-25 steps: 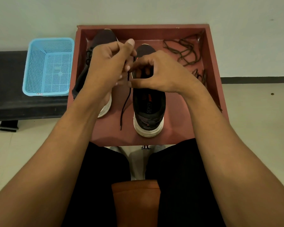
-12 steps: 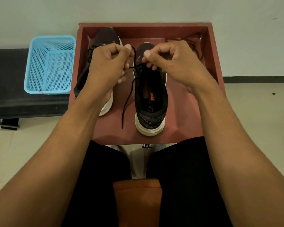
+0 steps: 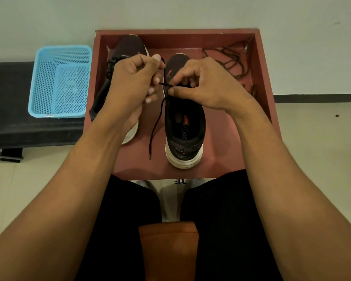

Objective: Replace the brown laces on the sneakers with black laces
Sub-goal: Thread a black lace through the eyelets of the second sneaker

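Two dark sneakers with white soles stand in a red-brown tray (image 3: 263, 82). The right sneaker (image 3: 183, 126) sits in the middle, heel toward me. The left sneaker (image 3: 128, 47) is partly hidden behind my left hand (image 3: 134, 82), which pinches one stretch of the black lace (image 3: 155, 122). My right hand (image 3: 203, 82) pinches the same lace over the right sneaker's eyelets. One free end of the lace trails down onto the tray floor beside the shoe. Brown laces (image 3: 233, 57) lie loose in the tray's back right corner.
A light blue plastic basket (image 3: 61, 82) rests on a dark bench (image 3: 8, 122) to the left of the tray. A pale wall rises behind. My legs in black trousers and an orange-brown seat (image 3: 168, 250) fill the foreground.
My right hand has come down and toward me over the right sneaker's eyelets, uncovering the brown laces. My left hand stays near the toe, still pinching the lace.
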Demonstrator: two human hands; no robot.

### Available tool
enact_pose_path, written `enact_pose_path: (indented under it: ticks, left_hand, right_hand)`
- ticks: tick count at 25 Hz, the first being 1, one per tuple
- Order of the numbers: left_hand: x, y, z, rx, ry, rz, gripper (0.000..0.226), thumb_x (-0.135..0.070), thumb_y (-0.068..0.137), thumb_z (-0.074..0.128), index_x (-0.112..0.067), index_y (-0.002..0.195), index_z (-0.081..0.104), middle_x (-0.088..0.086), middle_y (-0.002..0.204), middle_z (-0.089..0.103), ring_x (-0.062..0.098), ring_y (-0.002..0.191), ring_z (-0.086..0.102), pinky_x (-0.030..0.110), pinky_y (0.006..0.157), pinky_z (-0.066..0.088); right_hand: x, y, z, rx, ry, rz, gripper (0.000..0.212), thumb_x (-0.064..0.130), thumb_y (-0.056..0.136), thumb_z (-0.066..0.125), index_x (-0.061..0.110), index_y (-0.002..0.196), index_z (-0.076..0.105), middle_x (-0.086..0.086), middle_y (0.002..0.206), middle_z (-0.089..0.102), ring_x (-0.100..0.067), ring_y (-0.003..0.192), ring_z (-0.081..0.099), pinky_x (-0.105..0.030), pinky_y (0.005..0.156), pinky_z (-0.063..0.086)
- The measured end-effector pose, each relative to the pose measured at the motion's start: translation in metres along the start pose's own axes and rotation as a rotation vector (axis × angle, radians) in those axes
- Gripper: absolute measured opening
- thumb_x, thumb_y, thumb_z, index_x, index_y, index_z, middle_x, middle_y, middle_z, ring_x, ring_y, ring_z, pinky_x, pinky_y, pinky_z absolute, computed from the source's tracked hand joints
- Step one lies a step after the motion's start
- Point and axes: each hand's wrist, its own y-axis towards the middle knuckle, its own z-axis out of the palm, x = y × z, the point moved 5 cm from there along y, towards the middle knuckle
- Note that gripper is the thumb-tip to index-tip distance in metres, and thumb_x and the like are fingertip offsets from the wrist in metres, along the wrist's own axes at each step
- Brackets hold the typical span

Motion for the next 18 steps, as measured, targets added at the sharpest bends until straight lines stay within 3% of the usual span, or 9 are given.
enact_pose_path:
  ticks: [5, 7, 9, 10, 14, 16, 18]
  left_hand:
    - [0.008, 0.005, -0.014, -0.122, 0.139, 0.004, 0.016, -0.024, 0.106, 0.059, -0.009, 0.108, 0.064, -0.003, 0.071, 0.065, 0.007, 0.052, 0.044, 0.024, 0.044, 0.038]
    - [0.003, 0.006, -0.017, -0.190, 0.455, 0.144, 0.022, -0.035, 0.099, 0.064, -0.021, 0.116, 0.066, -0.004, 0.095, 0.071, 0.006, 0.071, 0.058, 0.034, 0.064, 0.056]
    - [-0.009, 0.003, -0.010, -0.194, 0.759, 0.348, 0.035, -0.046, 0.093, 0.064, -0.034, 0.126, 0.066, -0.004, 0.123, 0.061, 0.010, 0.106, 0.060, 0.034, 0.094, 0.054]
    - [-0.017, -0.002, -0.002, -0.147, 0.829, 0.437, 0.037, -0.049, 0.093, 0.062, -0.037, 0.127, 0.067, -0.006, 0.129, 0.058, 0.014, 0.117, 0.056, 0.033, 0.101, 0.050]
    - [-0.025, -0.010, 0.021, 0.023, 0.825, 0.583, 0.028, -0.047, 0.095, 0.064, -0.035, 0.119, 0.074, -0.023, 0.111, 0.070, 0.012, 0.115, 0.063, 0.038, 0.103, 0.050]
    - [-0.025, -0.008, 0.018, -0.025, 0.798, 0.569, 0.027, -0.048, 0.094, 0.066, -0.036, 0.116, 0.075, -0.022, 0.105, 0.072, 0.007, 0.108, 0.067, 0.035, 0.099, 0.054]
    - [-0.026, -0.006, 0.016, -0.062, 0.774, 0.563, 0.024, -0.048, 0.093, 0.068, -0.035, 0.111, 0.077, -0.020, 0.100, 0.073, 0.008, 0.103, 0.068, 0.034, 0.094, 0.056]
  right_hand:
    - [-0.010, -0.007, -0.012, -0.125, 0.214, 0.093, 0.022, 0.043, 0.097, 0.074, 0.024, 0.102, 0.084, 0.013, 0.100, 0.077, 0.000, 0.099, 0.071, -0.020, 0.093, 0.054]
    - [-0.010, -0.008, -0.013, -0.138, 0.202, 0.110, 0.027, 0.046, 0.100, 0.069, 0.025, 0.104, 0.084, 0.013, 0.100, 0.078, 0.002, 0.100, 0.071, -0.020, 0.095, 0.054]
    - [-0.008, -0.008, -0.013, -0.157, 0.206, 0.121, 0.029, 0.048, 0.101, 0.066, 0.025, 0.105, 0.084, 0.009, 0.098, 0.080, 0.000, 0.097, 0.073, -0.025, 0.097, 0.056]
    - [-0.006, -0.010, -0.014, -0.171, 0.227, 0.125, 0.028, 0.047, 0.101, 0.067, 0.025, 0.104, 0.084, 0.008, 0.096, 0.081, -0.001, 0.096, 0.074, -0.028, 0.098, 0.057]
    - [-0.004, -0.012, -0.015, -0.184, 0.284, 0.147, 0.029, 0.049, 0.098, 0.070, 0.026, 0.087, 0.084, 0.003, 0.085, 0.081, -0.014, 0.088, 0.078, -0.040, 0.095, 0.060]
    - [-0.002, -0.010, -0.014, -0.177, 0.239, 0.144, 0.050, 0.057, 0.099, 0.065, 0.011, 0.088, 0.084, -0.017, 0.085, 0.079, -0.037, 0.086, 0.076, -0.053, 0.089, 0.060]
    - [0.001, -0.008, -0.012, -0.162, 0.204, 0.110, 0.072, 0.060, 0.102, 0.056, -0.007, 0.086, 0.074, -0.022, 0.072, 0.070, -0.045, 0.067, 0.064, -0.052, 0.071, 0.055]
